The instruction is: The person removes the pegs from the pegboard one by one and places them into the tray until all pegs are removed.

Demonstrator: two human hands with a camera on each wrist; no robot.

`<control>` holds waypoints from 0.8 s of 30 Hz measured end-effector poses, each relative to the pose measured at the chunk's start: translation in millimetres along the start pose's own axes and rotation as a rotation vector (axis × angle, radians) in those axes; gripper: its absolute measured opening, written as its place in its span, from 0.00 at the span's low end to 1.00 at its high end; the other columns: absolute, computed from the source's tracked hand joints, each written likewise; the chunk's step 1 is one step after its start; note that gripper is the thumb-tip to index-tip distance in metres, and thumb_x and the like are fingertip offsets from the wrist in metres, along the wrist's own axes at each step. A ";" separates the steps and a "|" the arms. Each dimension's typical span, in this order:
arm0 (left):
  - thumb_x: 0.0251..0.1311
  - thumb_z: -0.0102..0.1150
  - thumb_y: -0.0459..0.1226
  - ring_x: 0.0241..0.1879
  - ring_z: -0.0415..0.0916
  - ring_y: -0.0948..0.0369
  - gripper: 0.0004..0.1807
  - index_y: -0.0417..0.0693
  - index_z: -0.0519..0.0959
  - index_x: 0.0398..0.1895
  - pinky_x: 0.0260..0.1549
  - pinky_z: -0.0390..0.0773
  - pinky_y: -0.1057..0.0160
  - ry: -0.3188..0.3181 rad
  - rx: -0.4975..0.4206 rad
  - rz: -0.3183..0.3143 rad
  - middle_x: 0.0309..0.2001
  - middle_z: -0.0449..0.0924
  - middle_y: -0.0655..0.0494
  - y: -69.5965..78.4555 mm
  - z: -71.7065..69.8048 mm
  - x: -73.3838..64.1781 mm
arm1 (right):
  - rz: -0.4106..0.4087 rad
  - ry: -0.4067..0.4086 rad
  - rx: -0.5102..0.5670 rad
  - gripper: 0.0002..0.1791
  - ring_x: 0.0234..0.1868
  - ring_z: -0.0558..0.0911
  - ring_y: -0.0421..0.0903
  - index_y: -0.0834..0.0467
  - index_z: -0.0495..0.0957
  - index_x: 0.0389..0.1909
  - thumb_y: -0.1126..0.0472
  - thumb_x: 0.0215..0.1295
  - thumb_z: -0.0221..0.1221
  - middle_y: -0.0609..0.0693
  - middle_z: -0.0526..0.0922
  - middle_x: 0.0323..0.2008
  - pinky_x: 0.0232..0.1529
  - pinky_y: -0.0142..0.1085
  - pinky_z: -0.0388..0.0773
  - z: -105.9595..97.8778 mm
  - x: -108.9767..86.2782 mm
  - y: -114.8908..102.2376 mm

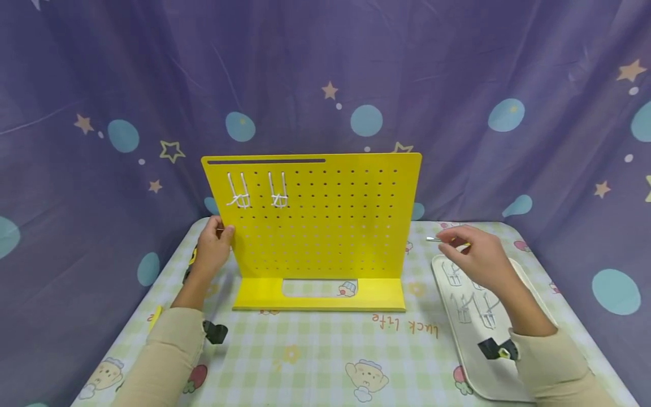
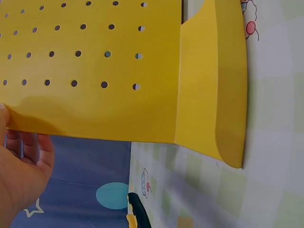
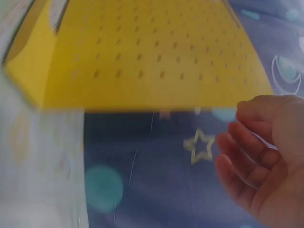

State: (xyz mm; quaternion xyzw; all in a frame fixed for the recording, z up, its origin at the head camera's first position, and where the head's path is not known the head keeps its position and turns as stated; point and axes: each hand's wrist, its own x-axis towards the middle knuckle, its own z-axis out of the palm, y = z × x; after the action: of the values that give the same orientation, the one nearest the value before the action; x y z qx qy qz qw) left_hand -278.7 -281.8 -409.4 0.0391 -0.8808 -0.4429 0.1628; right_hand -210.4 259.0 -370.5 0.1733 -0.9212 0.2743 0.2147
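- On the counter (image 1: pixel 285 379) I can see a big yellow board (image 1: pixel 315 237) standing up, with rows of little holes all over it and a flat foot at the bottom.
- Near the top of the board, over to the left, two white hooks (image 1: pixel 278 198) hang side by side with a gap between them.
- At the board's left edge, the left hand (image 1: pixel 213 249) is grasping the board, with the thumb on the front and the fingers round the back.
- Over on the right, the right hand (image 1: pixel 480 254) is up above the far end of a white tray (image 1: pixel 483 376), well apart from the board, with its fingers bent. A small shiny bit (image 1: pixel 433 239) shows just by its fingertips, but I can't tell if the hand is pinching it.
- Inside the tray lie more white hooks (image 1: pixel 488 311), and the right arm covers part of the tray.
- Behind the left hand sits a black and yellow thing (image 1: pixel 190 263), too hidden for me to name.
- Under it all is a green and white checked cloth (image 1: pixel 300 339) with cakes, strawberries and bears on it.
- At the back hangs a purple curtain (image 1: pixel 305 51) with stars and blue blobs.
- On both arms are tan sleeves (image 1: pixel 165 356).
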 end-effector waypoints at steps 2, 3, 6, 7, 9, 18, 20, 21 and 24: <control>0.80 0.43 0.43 0.40 0.71 0.54 0.15 0.40 0.67 0.55 0.35 0.74 0.66 0.000 0.002 0.001 0.45 0.72 0.44 -0.4 -1.0 -0.3 | -0.003 0.020 0.041 0.09 0.35 0.83 0.45 0.56 0.86 0.45 0.63 0.65 0.67 0.50 0.88 0.39 0.34 0.28 0.81 9.1 9.9 -11.7; 0.80 0.43 0.43 0.40 0.71 0.54 0.14 0.40 0.67 0.55 0.34 0.74 0.66 -0.003 -0.001 0.000 0.45 0.72 0.44 -0.5 -1.4 -0.4 | -0.009 0.029 0.062 0.09 0.35 0.83 0.45 0.56 0.86 0.45 0.63 0.65 0.67 0.49 0.88 0.39 0.34 0.28 0.81 13.6 14.7 -17.8; 0.80 0.43 0.42 0.40 0.71 0.54 0.14 0.40 0.67 0.55 0.34 0.74 0.66 -0.007 -0.011 -0.006 0.45 0.72 0.44 -0.3 -1.7 -0.8 | -0.037 0.042 0.119 0.09 0.35 0.84 0.45 0.57 0.86 0.45 0.63 0.66 0.67 0.50 0.88 0.39 0.33 0.31 0.82 26.9 28.3 -36.3; 0.80 0.43 0.42 0.40 0.71 0.54 0.14 0.40 0.67 0.55 0.34 0.74 0.66 -0.007 -0.014 -0.008 0.45 0.72 0.44 0.0 -1.6 -0.8 | -0.045 0.044 0.137 0.09 0.36 0.85 0.45 0.58 0.86 0.46 0.63 0.66 0.66 0.50 0.88 0.39 0.33 0.31 0.82 31.4 32.6 -42.9; 0.80 0.43 0.42 0.40 0.71 0.54 0.14 0.40 0.67 0.55 0.34 0.74 0.66 -0.005 -0.017 -0.009 0.45 0.72 0.44 0.2 -1.4 -0.5 | -0.063 0.054 0.172 0.09 0.35 0.85 0.46 0.58 0.86 0.46 0.63 0.66 0.66 0.51 0.88 0.40 0.33 0.33 0.83 39.8 41.1 -56.6; 0.79 0.44 0.41 0.41 0.71 0.54 0.13 0.40 0.68 0.55 0.36 0.73 0.65 0.012 0.002 -0.006 0.45 0.73 0.44 -1.3 0.5 0.9 | -0.183 0.086 0.194 0.11 0.35 0.86 0.45 0.58 0.86 0.47 0.62 0.66 0.67 0.52 0.87 0.42 0.32 0.37 0.84 74.6 79.9 -118.9; 0.79 0.44 0.41 0.41 0.71 0.54 0.13 0.39 0.68 0.55 0.37 0.73 0.65 0.015 0.002 -0.006 0.45 0.73 0.43 -1.9 1.3 1.1 | -0.224 0.098 0.154 0.11 0.34 0.85 0.45 0.57 0.86 0.47 0.61 0.65 0.67 0.51 0.87 0.42 0.31 0.36 0.82 83.4 87.2 -130.4; 0.79 0.44 0.40 0.42 0.71 0.53 0.13 0.39 0.68 0.55 0.37 0.73 0.65 0.016 0.001 -0.007 0.46 0.73 0.43 -2.0 1.5 1.1 | -0.240 0.105 0.136 0.12 0.34 0.85 0.45 0.56 0.86 0.48 0.60 0.65 0.67 0.51 0.86 0.42 0.31 0.36 0.82 87.8 90.7 -136.0; 0.79 0.44 0.40 0.42 0.71 0.52 0.13 0.39 0.68 0.55 0.37 0.73 0.64 0.015 -0.006 -0.010 0.46 0.73 0.43 -2.1 2.4 1.3 | -0.268 0.123 0.093 0.13 0.34 0.84 0.44 0.54 0.85 0.50 0.59 0.65 0.68 0.50 0.85 0.44 0.30 0.34 0.80 101.0 99.9 -151.2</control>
State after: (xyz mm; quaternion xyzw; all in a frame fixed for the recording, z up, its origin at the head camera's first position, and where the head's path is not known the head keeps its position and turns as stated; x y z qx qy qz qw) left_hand -280.9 -281.5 -412.1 0.0462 -0.8780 -0.4459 0.1676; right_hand -259.3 61.0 -332.7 0.2874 -0.8612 0.2958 0.2971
